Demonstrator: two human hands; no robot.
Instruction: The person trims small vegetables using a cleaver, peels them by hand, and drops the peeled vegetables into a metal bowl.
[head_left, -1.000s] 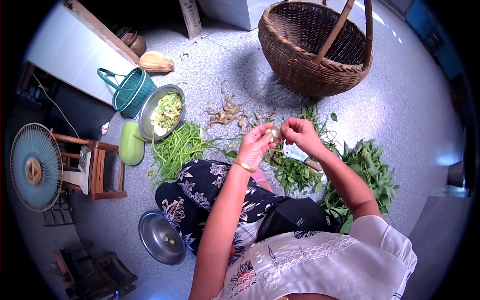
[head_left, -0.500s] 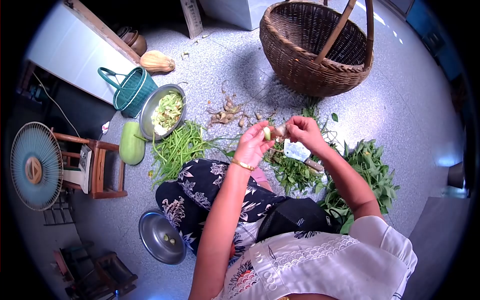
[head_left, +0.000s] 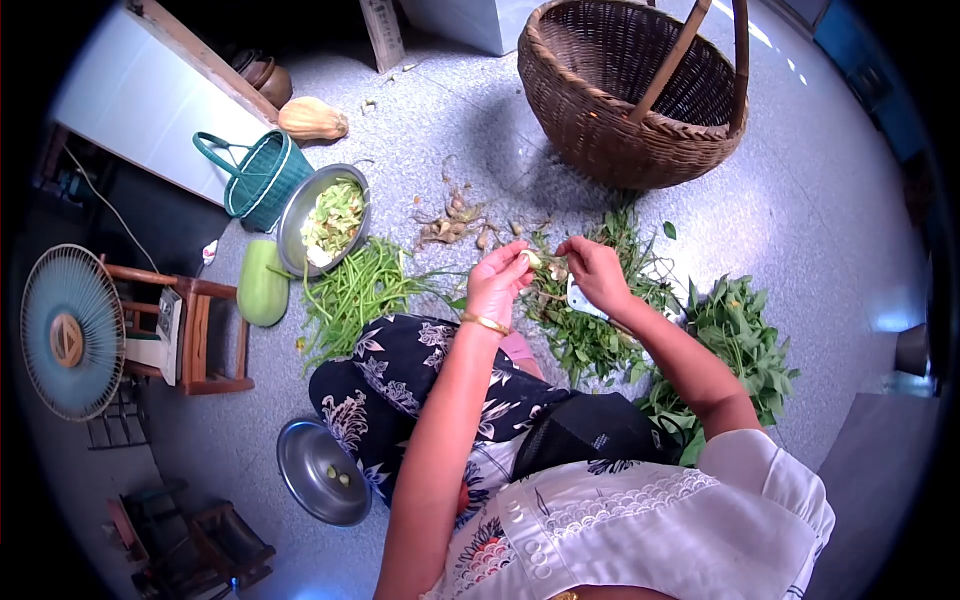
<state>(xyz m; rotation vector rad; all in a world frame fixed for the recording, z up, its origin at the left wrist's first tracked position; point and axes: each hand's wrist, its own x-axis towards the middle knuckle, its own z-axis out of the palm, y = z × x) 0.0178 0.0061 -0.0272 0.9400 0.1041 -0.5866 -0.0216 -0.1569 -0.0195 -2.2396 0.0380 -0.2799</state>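
Observation:
My left hand [head_left: 495, 285] pinches a small pale green bulb [head_left: 531, 259] between thumb and fingertips. Close by on the right, my right hand [head_left: 598, 275] has its thumb and fingers pressed together; what they hold, if anything, is too small to make out. Beneath it lies a cleaver [head_left: 583, 300] whose handle is hidden by my wrist. Cut leafy greens [head_left: 580, 345] spread around the blade. Beyond my left hand, brownish bulbs with dry skins [head_left: 455, 222] lie loose on the floor. A metal basin [head_left: 300, 497] by my knee contains a few small pale green pieces [head_left: 338, 476].
A large wicker basket [head_left: 600, 140] stands ahead. On the left are long green beans [head_left: 350, 295], a metal bowl [head_left: 290, 225] of chopped vegetables, a green gourd [head_left: 262, 285], a teal basket [head_left: 265, 185] and a fan [head_left: 70, 335]. More leafy greens [head_left: 735, 340] lie right.
My right hand has dropped slightly and turned fingers-down, hiding more of the cleaver. The bulb in my left hand has turned and sits a little higher.

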